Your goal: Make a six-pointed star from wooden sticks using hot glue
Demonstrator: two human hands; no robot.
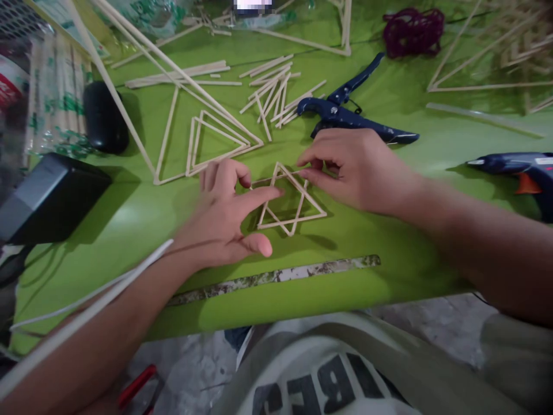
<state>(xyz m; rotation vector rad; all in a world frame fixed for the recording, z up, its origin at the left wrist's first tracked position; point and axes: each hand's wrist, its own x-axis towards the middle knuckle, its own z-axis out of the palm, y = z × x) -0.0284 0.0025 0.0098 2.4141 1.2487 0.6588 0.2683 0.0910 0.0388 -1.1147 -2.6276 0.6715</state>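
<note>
A small six-pointed star of thin wooden sticks (pixel 296 221) lies on the green table (pixel 341 294), made of two overlapping triangles. My left hand (pixel 228 210) is at the star's left side, fingers spread, the index finger reaching over its upper left part. My right hand (pixel 345 167) pinches the star's upper right corner between thumb and index finger. Just behind my right hand lies a dark blue cutter (pixel 345 112) with its handles apart. Beyond my left hand are nested triangles of sticks (pixel 190 144). Short cut sticks (pixel 276 92) lie in a loose pile behind the star.
A metal strip (pixel 285 274) lies near the front edge. A glue gun (pixel 518 167) and a clear glue stick (pixel 484 120) are at right, purple cord (pixel 412 31) behind. A black box (pixel 56 196), a dark rounded object (pixel 105 118) and packaged sticks (pixel 58 98) stand at left.
</note>
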